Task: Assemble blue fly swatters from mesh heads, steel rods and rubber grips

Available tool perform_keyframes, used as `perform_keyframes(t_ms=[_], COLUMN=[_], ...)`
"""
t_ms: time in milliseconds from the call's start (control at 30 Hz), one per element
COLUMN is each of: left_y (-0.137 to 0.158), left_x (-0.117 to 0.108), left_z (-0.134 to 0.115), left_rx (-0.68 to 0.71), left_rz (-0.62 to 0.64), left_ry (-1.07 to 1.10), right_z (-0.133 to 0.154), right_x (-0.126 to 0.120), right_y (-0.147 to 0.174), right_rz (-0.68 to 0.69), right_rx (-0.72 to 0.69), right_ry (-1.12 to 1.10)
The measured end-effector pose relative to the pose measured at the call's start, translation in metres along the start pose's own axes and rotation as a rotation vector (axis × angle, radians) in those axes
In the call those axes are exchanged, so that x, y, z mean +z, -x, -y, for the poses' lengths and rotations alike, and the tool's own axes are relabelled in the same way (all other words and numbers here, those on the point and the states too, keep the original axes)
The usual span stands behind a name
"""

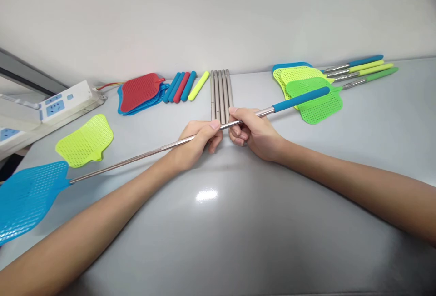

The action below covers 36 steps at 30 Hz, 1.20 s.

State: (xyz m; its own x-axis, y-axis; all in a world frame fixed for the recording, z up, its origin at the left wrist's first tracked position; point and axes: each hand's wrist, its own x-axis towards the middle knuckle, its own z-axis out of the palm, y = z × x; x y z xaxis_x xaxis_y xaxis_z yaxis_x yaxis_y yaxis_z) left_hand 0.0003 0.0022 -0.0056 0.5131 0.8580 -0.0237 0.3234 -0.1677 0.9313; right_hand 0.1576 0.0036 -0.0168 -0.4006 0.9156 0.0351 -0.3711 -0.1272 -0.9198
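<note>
In the head view, a left hand (pixel 195 146) and right hand (pixel 260 134) grip the shaft of a blue, mesh-headed fly swatter with a silver metal shaft (pixel 145 153), held above a glossy grey table (pixel 231 232). Slim silver metal rods (pixel 220 96) lie just behind.

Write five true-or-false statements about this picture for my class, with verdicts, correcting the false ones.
The left hand and right hand both hold a blue-headed swatter. True.
The red head lies beneath a blue one. False: the red head lies over a blue head.
The silver rods lie side by side. True.
The held swatter's handle grip is yellow. False: its handle grip is blue.
One loose grip is red. True.
</note>
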Motion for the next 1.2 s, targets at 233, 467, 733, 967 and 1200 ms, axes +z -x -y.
perform_keyframes(t_ms=[233,467,733,967,1200], left_y=[0.0001,-0.0003,-0.0001,-0.0005,-0.0006], left_x=[-0.0004,-0.0001,0.0001,-0.0002,0.0007], left_z=[-0.0011,-0.0024,-0.0012,-0.0011,-0.0015], left_rx=[-0.009,-0.007,-0.009,-0.011,-0.025], left_rz=[-0.009,-0.014,-0.017,-0.017,-0.03], left_ry=[-0.016,-0.024,-0.007,-0.01,-0.016], right_z=[0.0002,-0.0005,0.0005,0.0006,0.0009], right_x=[0.0002,-0.0004,0.0006,0.0,0.0004], right_y=[0.0002,-0.0003,0.0003,0.0008,0.0001], right_rz=[0.004,0.006,0.005,-0.001,-0.004], right_rx=[-0.014,-0.016,-0.012,0.001,0.007], right_ry=[0.0,0.003,0.007,0.015,0.012])
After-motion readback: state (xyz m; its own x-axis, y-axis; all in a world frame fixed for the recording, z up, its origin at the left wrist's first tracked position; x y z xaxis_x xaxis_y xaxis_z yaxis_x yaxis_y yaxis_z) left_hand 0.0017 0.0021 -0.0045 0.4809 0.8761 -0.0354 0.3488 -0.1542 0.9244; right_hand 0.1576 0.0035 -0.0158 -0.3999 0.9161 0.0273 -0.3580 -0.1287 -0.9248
